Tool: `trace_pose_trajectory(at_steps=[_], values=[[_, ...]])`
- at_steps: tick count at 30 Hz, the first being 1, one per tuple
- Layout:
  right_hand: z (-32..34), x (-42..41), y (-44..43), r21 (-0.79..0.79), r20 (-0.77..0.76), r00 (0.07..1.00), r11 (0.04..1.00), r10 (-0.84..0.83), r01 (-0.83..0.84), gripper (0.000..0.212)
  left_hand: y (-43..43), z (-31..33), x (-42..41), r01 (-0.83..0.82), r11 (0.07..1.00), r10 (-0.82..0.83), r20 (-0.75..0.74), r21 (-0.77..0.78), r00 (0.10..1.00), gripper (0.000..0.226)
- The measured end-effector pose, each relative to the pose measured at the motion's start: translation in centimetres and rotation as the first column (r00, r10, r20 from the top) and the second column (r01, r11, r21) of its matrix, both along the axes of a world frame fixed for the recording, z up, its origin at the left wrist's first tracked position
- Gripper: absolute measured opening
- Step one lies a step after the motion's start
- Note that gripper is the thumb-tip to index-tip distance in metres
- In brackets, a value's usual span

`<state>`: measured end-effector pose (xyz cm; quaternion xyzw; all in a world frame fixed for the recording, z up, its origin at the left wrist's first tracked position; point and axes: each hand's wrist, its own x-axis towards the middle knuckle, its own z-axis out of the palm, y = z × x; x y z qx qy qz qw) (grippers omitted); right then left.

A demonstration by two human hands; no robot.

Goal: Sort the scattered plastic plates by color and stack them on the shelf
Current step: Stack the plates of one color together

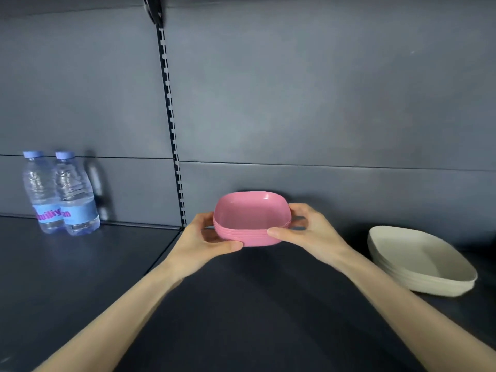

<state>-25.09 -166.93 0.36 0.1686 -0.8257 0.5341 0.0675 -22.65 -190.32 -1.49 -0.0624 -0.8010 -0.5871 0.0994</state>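
Note:
A stack of several pink plastic plates [251,216] is near the back of the dark shelf [255,304], at the middle of the view. My left hand [206,241] grips its left side, thumb curled along the front rim. My right hand [306,229] grips its right side, thumb on the front rim and fingers behind. I cannot tell if the stack rests on the shelf or is just above it. A stack of cream plates [418,261] sits on the shelf to the right, apart from the pink one.
Two clear water bottles [60,194] with blue caps and labels stand at the back left of the neighbouring shelf board. A slotted black upright [171,124] runs up the grey back wall between the two shelf sections.

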Motion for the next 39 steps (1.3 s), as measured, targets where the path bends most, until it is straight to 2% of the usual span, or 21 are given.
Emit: trace_pose_trajectory(at_steps=[7, 14, 23, 29, 39], values=[[-2.2, -0.5, -3.0, 0.048, 0.100, 0.993, 0.997, -0.067, 0.063, 0.058, -3.8, -2.0, -2.7, 0.121, 0.985, -0.109, 0.098, -0.124, 0.989, 0.066], [-4.1, -1.6, -4.3, 0.072, 0.161, 0.983, 0.995, -0.085, 0.075, 0.067, -5.2, -4.2, -4.0, 0.145, 0.982, -0.132, 0.104, -0.122, 0.986, 0.095], [-5.1, -2.0, -4.7, 0.103, 0.127, 0.988, 0.992, -0.084, 0.071, 0.077, -6.1, -5.1, -4.8, 0.148, 0.963, -0.138, 0.057, -0.225, 0.989, 0.094], [-5.2, -1.8, -4.8, 0.108, 0.101, 0.991, 0.991, -0.093, 0.082, 0.077, -6.2, -5.5, -5.0, 0.128, 0.972, -0.121, 0.045, -0.199, 0.992, 0.098], [-5.3, -1.3, -5.0, 0.086, 0.078, 0.993, 0.993, -0.085, 0.078, 0.073, -6.2, -5.8, -4.8, 0.146, 0.970, -0.146, 0.013, -0.195, 0.989, 0.086]])
